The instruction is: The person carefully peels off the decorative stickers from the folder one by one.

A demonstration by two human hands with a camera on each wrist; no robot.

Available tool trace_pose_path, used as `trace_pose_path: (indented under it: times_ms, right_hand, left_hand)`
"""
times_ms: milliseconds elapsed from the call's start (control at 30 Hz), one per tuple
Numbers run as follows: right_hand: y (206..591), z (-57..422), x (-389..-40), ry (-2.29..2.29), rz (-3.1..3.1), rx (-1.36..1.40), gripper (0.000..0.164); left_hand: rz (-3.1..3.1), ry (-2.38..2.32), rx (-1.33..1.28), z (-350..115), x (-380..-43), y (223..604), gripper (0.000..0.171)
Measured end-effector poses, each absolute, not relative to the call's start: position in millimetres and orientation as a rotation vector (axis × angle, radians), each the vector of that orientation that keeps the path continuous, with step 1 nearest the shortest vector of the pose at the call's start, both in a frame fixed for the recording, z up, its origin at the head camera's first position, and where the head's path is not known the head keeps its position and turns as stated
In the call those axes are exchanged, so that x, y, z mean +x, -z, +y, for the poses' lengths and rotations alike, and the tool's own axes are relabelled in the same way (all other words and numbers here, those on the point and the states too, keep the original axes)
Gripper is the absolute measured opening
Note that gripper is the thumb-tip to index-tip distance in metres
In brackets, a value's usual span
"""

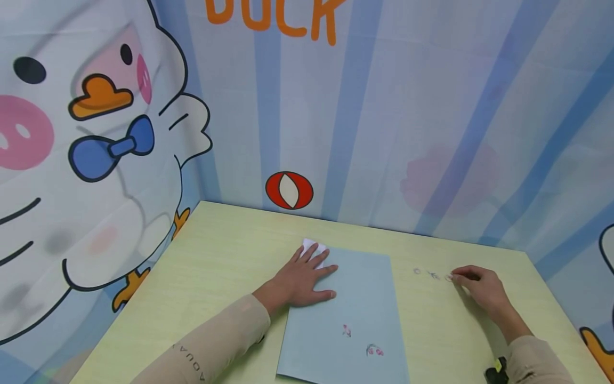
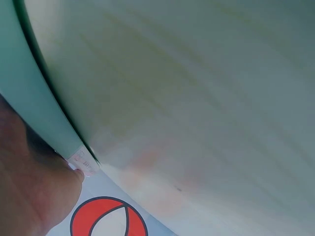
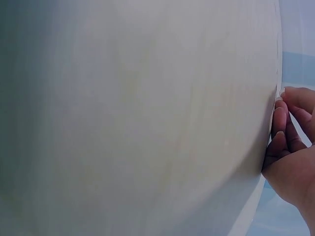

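My left hand [image 1: 307,280] lies with fingers spread on a light blue board or folder [image 1: 360,298], near its top left corner. Under those fingers is a small white paper [image 1: 309,249]; in the left wrist view the printed paper [image 2: 84,161] shows at the board's edge. Two small pink-marked stickers, one upper [image 1: 346,330] and one lower [image 1: 374,350], are on the board. To the right, my right hand [image 1: 482,290] pinches a small translucent sticker [image 1: 449,277] between thumb and forefinger, low over the table. Its fingertips hide part of it.
Two more small translucent stickers, one outer [image 1: 417,271] and one inner [image 1: 433,275], lie in a row on the pale yellow table [image 1: 230,250]. A fabric backdrop [image 1: 307,106] with a duck print rises along the table's back and left edges.
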State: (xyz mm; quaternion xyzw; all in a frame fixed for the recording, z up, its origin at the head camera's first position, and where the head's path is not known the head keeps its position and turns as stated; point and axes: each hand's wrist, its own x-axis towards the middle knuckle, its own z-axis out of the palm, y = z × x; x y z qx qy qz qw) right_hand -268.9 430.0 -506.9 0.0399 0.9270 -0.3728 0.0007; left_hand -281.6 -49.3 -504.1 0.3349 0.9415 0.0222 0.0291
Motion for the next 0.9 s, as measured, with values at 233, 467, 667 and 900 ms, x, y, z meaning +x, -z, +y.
trace_pose_path:
  times_ms: [233, 467, 667, 900]
  right_hand:
    - [505, 430, -270, 1.182, 2.881, 0.159, 0.051]
    - [503, 428, -266, 1.172, 2.930, 0.144, 0.051]
    - [502, 423, -264, 1.212, 2.990, 0.155, 0.048]
    - [497, 404, -261, 1.247, 3.061, 0.047, 0.042]
  left_hand:
    - [2.902, -0.071, 1.030, -49, -283, 507, 0.075]
    - [2.908, -0.046, 1.035, -49, -284, 508, 0.075]
    - [2.911, -0.004, 1.044, -49, -283, 506, 0.076]
    - [2.913, -0.008, 1.047, -48, -282, 505, 0.076]
